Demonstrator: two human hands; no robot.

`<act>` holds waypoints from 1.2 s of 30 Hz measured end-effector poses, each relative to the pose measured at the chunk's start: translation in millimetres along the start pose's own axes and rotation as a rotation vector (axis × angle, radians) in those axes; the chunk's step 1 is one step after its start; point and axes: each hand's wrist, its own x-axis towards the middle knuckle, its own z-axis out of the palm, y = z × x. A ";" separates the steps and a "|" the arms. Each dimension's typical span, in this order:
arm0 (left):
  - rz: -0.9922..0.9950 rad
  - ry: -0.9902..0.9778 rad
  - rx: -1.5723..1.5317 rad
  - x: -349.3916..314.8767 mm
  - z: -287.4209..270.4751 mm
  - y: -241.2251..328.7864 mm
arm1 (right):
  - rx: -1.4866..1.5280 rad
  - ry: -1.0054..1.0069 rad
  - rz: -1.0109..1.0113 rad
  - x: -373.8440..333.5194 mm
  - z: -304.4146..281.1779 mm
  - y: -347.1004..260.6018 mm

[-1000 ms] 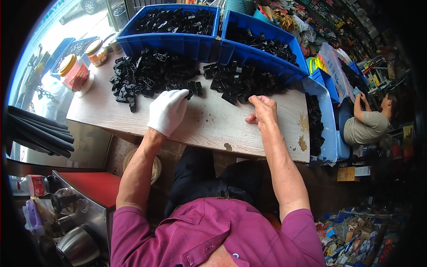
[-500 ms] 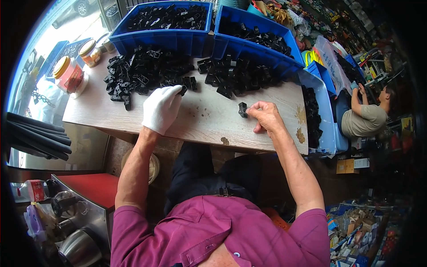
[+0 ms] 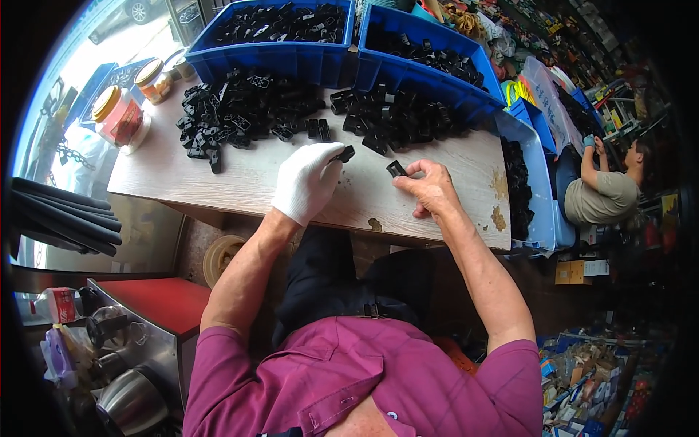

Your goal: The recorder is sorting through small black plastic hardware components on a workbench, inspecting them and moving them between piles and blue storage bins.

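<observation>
glove: white knit glove (image 3: 293, 200) is covering left hand (image 3: 309, 178).
left grip: left hand is pinching first black part (image 3: 347, 154), which is sticking out past the fingertips.
right grip: bare right hand (image 3: 433, 188) is pinching second black part (image 3: 395, 168), thumb against finger.
gap: both held parts are staying apart, between the hands, above tabletop (image 3: 466, 207) in view; contact with it, can't tell.
loose pair: two black parts (image 3: 313, 129) are sitting just beyond left hand.
piles: left pile (image 3: 237, 116) is spreading beyond and left of left hand; right pile (image 3: 382, 120) is lying beyond right hand.
bins: left blue bin (image 3: 273, 64) and right blue bin (image 3: 470, 102) are standing behind the piles, farthest from both hands, holding more black parts.
side: light-blue bin (image 3: 540, 171) is holding black parts, right of right hand.
</observation>
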 end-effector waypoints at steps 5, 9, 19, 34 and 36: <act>0.114 -0.042 -0.001 10.7 24.2 8.7 | -0.023 -0.086 -0.082 -5.0 3.4 0.1; 0.198 -0.183 0.071 18.7 42.2 11.0 | -0.008 -0.136 -0.111 -6.3 8.2 2.5; 0.433 -0.461 0.068 32.6 56.0 5.8 | 0.079 -0.141 -0.136 -3.3 5.9 14.9; 0.452 -0.418 0.144 17.5 48.8 14.7 | 0.098 -0.113 -0.155 -6.2 8.3 12.9; 0.451 -0.429 0.192 16.5 46.4 17.5 | 0.098 -0.112 -0.146 -5.0 7.5 13.9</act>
